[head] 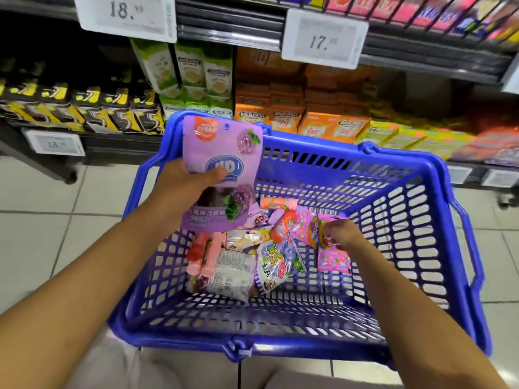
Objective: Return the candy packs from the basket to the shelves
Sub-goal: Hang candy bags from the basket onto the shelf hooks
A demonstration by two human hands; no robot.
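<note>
Two hands picking candy from a blue basket (438,175)

The left hand (179,189) is holding up a purple grape pack (224,153); the right hand (344,234) is pinching a pink pack (332,259). Shelf tags are showing 18 and 17.

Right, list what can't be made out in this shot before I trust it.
- Head view, lower part of the purple grape pack: covered by the left hand.
- Pink pack: its top is hidden by the right hand.
- Packs at the bottom of the blue basket: overlapped, count unclear.
- Small price tag on the lower shelf: blurred.
- Right-hand shelf goods: motion blur.
</note>
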